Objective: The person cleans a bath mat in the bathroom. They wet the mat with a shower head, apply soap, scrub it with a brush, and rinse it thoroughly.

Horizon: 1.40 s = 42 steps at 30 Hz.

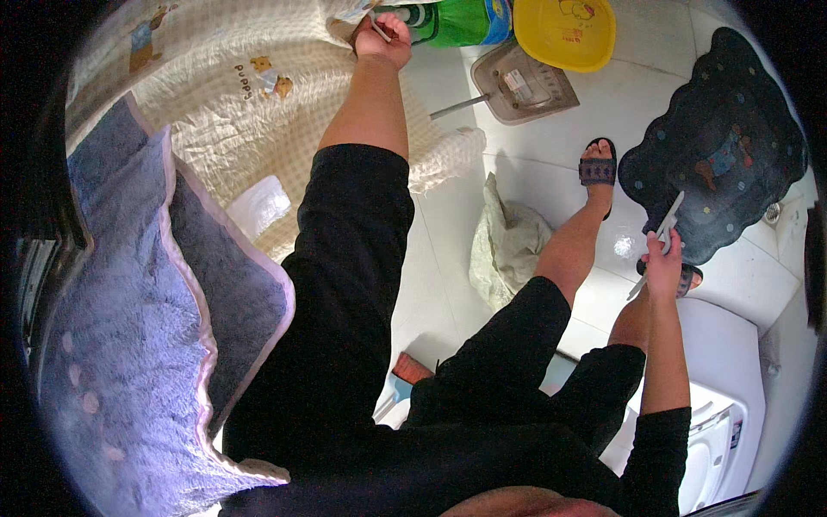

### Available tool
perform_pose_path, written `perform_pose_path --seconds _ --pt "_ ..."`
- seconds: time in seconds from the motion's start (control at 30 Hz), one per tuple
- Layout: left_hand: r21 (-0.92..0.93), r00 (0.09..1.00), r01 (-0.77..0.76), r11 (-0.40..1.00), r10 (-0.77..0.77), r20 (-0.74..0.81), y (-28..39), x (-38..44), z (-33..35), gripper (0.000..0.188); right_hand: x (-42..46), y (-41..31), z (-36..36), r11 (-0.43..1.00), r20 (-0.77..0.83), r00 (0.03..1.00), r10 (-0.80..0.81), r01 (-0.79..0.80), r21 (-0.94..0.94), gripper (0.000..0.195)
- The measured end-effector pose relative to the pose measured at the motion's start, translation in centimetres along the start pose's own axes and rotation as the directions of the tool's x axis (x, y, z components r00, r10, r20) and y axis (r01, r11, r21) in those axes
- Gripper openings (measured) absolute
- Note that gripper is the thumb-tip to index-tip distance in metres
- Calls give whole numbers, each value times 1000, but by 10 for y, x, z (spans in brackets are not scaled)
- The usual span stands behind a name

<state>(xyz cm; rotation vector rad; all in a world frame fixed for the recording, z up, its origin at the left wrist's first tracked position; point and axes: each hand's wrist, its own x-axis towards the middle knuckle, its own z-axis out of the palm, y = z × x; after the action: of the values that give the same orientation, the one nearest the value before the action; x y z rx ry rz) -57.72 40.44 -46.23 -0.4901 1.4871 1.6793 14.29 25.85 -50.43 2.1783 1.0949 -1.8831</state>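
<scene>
My left hand (382,40), at the top of the view, is closed on a thin pale piece, probably part of a clothes hanger (380,28). It is at the edge of a beige checked cloth (258,123) with printed bears and lettering. On the right, my right hand (663,258) grips a grey-white plastic hanger (673,213) above the floor. Blue-grey fleecy towels or blankets (129,271) with pale pink edging hang at the left.
Around my feet are a dark scalloped mat (704,148), a woven sack (501,258) and a dustpan (526,84). A yellow basin (565,32) and a green bag (459,22) stand beyond. A broom (411,368) lies low; a white washing machine (723,349) is at right.
</scene>
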Motion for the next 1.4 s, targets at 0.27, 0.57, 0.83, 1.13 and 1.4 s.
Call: perform_pose_path --seconds 0.27,0.57,0.83,1.13,1.4 --pt "154 996 -54 987 64 -61 7 9 -6 48 -3 9 14 990 9 1000 24 -25 139 73" --pt "149 999 22 989 -16 -38 -2 -26 18 52 -10 -2 9 983 45 998 31 -39 179 70" --pt "-161 970 -10 987 49 237 -162 -114 51 74 -5 6 -3 939 4 999 48 -47 341 77" --pt "56 603 757 651 -729 323 -599 -272 95 45 29 -11 -68 678 -236 935 266 -7 735 62" --pt "317 769 446 837 -540 344 -674 -272 89 75 52 84 -130 776 -289 943 167 55 629 50"
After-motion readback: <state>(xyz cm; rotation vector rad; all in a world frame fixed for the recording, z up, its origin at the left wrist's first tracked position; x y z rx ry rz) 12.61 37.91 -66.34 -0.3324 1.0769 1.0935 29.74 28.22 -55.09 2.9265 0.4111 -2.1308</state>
